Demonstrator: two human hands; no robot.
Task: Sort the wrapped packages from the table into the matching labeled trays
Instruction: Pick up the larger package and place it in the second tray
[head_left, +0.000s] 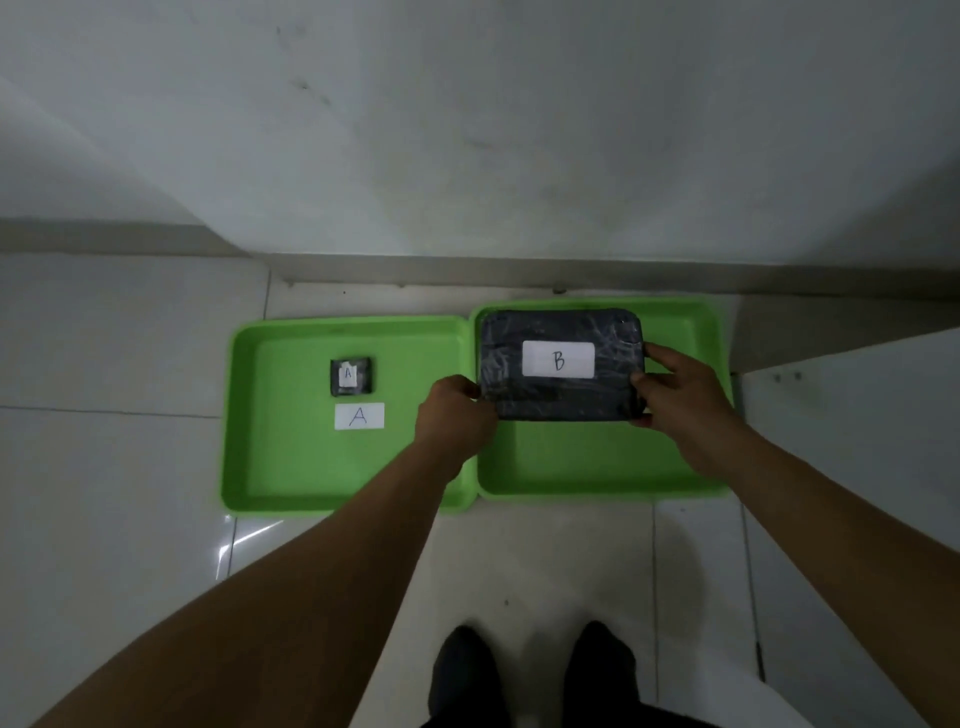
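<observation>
Two green trays lie side by side on the tiled floor. The left tray carries a white label "A" and holds a small dark wrapped package marked A. Over the right tray I hold a large dark wrapped package with a white "B" label. My left hand grips its near left corner. My right hand grips its right edge. The package covers the far left part of the right tray; whether it rests on the tray floor I cannot tell.
A white wall rises right behind the trays. A white panel stands at the right, close to the right tray. My dark shoes are on the floor tiles in front of the trays.
</observation>
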